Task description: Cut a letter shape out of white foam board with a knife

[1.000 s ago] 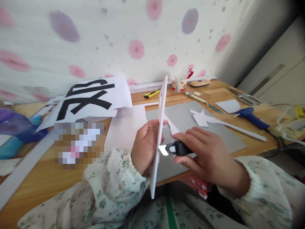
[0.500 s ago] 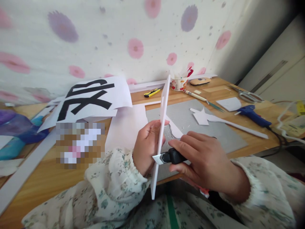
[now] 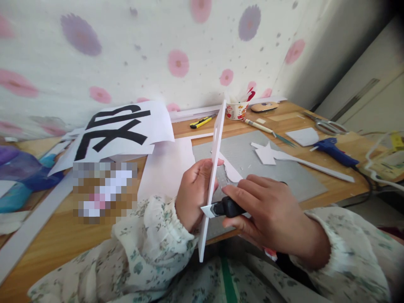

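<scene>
My left hand (image 3: 193, 195) is closed on a thin white foam board (image 3: 217, 143), which stands on edge, tilted slightly, in front of me. In my right hand (image 3: 265, 206) is a utility knife (image 3: 232, 206) with a black body. Its blade (image 3: 207, 211) crosses the board's near edge just below my left fingers; how deep it sits in the board I cannot tell. Beyond the hands, a grey cutting mat (image 3: 296, 179) carries a white star-shaped cutout (image 3: 267, 153) with a long strip and a torn white scrap (image 3: 232, 170).
A yellow utility knife (image 3: 202, 122), a paper cup (image 3: 236, 111) of tools, scissors (image 3: 331, 126) and a blue glue gun (image 3: 336, 152) lie around the mat on the wooden table (image 3: 47, 248). At left are a sheet with black strokes (image 3: 158, 126) and a blue-purple object (image 3: 28, 172).
Hardly anything differs. The view has shifted very slightly, and the board, knife and both hands keep nearly the same positions.
</scene>
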Demonstrator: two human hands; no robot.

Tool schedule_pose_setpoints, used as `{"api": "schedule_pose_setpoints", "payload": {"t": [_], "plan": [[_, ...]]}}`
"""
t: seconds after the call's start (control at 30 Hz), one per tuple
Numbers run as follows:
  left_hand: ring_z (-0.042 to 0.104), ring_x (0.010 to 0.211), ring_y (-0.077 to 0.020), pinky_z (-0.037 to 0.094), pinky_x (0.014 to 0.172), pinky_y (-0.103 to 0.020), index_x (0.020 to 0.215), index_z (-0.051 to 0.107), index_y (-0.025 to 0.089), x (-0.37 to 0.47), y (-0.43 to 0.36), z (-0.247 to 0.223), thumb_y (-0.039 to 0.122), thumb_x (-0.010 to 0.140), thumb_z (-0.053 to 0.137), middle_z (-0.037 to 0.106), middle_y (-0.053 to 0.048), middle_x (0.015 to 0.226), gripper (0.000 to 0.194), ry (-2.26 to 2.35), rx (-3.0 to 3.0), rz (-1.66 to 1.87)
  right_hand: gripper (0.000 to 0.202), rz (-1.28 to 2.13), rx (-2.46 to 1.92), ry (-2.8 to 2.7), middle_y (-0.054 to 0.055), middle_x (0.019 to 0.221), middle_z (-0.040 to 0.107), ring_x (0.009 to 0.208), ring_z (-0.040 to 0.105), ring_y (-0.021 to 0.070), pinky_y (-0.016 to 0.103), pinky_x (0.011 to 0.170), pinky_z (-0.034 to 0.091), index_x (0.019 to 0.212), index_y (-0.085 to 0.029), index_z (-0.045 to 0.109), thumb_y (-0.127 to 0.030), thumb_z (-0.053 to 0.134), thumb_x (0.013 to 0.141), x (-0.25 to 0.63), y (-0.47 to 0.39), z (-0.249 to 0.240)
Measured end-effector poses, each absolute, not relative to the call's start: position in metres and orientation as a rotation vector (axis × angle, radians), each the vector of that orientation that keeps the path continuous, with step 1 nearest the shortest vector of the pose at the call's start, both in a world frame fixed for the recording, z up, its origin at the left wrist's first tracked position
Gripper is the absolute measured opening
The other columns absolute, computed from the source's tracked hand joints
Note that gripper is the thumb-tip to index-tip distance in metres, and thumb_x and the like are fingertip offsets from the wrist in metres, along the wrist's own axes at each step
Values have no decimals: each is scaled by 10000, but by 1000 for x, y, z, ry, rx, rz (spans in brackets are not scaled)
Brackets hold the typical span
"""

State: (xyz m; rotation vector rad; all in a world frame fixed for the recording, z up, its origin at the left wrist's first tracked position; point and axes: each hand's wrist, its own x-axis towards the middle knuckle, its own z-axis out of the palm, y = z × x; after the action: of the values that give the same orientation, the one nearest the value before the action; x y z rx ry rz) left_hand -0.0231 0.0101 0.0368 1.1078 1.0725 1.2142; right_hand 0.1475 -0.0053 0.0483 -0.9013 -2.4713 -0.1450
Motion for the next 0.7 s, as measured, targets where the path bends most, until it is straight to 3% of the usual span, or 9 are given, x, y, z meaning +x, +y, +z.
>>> {"api": "schedule_pose_setpoints", "payload": {"t": [0.7], "plan": [[313,411,-72,276,423,-208,978,677,197,-22,9,38,522,902,519,420,68,504,368,1038,1077,1210,522,-148,-984,-2455,58,790,648,703,564,221,332,624,367,992,-155,639,-598,367,938,152,0,53]]}}
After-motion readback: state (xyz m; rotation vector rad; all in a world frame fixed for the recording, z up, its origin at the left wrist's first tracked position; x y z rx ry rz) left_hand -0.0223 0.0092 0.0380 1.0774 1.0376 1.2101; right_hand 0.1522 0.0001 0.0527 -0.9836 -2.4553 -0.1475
